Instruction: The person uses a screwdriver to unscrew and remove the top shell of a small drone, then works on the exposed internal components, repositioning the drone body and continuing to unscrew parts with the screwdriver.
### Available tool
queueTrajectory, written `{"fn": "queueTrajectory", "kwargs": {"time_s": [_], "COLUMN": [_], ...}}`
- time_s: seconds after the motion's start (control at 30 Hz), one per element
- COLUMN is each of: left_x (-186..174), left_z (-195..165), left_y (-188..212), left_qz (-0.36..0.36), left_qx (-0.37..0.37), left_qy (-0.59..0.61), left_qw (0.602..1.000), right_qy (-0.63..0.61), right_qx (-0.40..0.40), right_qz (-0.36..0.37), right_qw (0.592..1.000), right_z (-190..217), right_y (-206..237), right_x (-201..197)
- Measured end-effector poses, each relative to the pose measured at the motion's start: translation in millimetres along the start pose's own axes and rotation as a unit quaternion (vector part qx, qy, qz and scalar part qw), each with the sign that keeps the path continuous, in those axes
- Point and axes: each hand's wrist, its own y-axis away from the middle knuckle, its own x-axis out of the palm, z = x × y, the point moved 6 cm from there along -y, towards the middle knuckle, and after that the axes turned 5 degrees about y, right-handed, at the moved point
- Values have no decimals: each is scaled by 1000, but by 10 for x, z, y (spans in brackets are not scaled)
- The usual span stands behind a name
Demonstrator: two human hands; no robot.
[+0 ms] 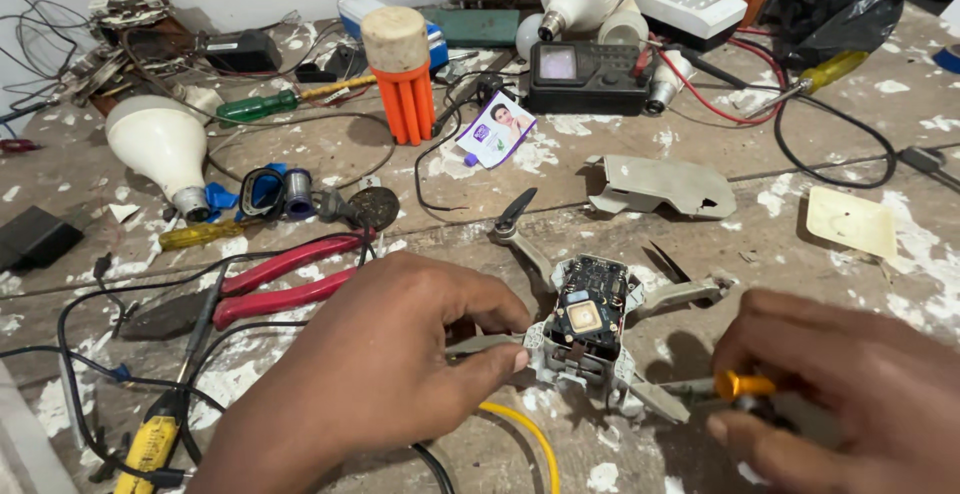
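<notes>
A small grey drone (590, 329) lies opened on the workbench, its circuit board bare and its arms spread. My left hand (385, 354) pinches the drone's left arm between thumb and fingers. My right hand (850, 384) grips a small screwdriver with a yellow collar (742, 386), its tip pointing at the drone's right side. The drone's grey top cover (660, 186) rests behind it.
Red-handled pliers (280, 279) lie left of my left hand. Behind are an orange cylinder (403, 79), a black multimeter (588, 77), white bulbs (160, 149), a green-handled screwdriver (265, 106), loose wires, and a pale plastic plate (850, 222) at right.
</notes>
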Motion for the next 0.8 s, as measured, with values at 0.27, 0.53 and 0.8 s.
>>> {"fn": "queueTrajectory", "kwargs": {"time_s": [0.27, 0.53, 0.8], "left_x": [-18, 27, -70], "left_z": [-149, -112, 60], "left_y": [69, 49, -31], "left_qz": [-35, 3, -63], "left_qx": [100, 56, 28], "left_qy": [2, 6, 73], "left_qw": [994, 998, 995], "right_qy": [9, 196, 19], "right_qx": [-20, 52, -17], "right_qz": [-126, 117, 7], "right_qw": [992, 972, 1000], "right_z": [-60, -39, -90], "right_y": [73, -28, -47], "right_x": [-126, 74, -123]}}
